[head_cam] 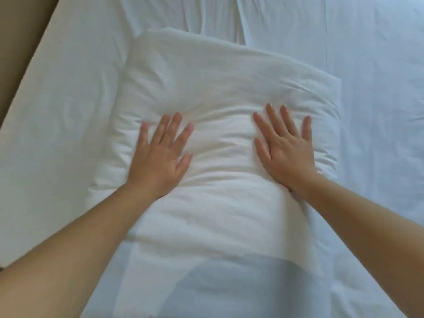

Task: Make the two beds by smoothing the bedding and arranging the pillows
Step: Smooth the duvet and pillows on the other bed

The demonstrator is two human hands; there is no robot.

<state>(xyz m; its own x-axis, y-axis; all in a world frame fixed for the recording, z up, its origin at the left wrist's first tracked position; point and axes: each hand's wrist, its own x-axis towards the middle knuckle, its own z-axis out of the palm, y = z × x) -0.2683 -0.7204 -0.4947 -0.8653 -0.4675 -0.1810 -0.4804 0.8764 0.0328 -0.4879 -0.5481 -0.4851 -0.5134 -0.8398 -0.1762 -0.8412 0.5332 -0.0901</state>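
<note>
The pillow (218, 83) is laid on the white sheet (57, 111) near the middle of the view, turned slightly askew. It is pressed by both hands. The left hand (158, 157) and the right hand (286, 150) are set flat on its middle, side by side with a gap between them, fingers straight and spread, nothing grasped. Palms rather than a grip appear to be used so that the filling is flattened and the creases gathered between the hands are pushed outward. This is judged to be smoothing, not carrying.

The pillow's far edge and right corner are seen clearly. Its near end is blurred into the sheet and cannot be traced. Bare sheet is left on every visible side, so room is available for sliding or squaring the pillow. On the left the sheet is bounded by a tan surface (16, 42), so shifting is limited there.
</note>
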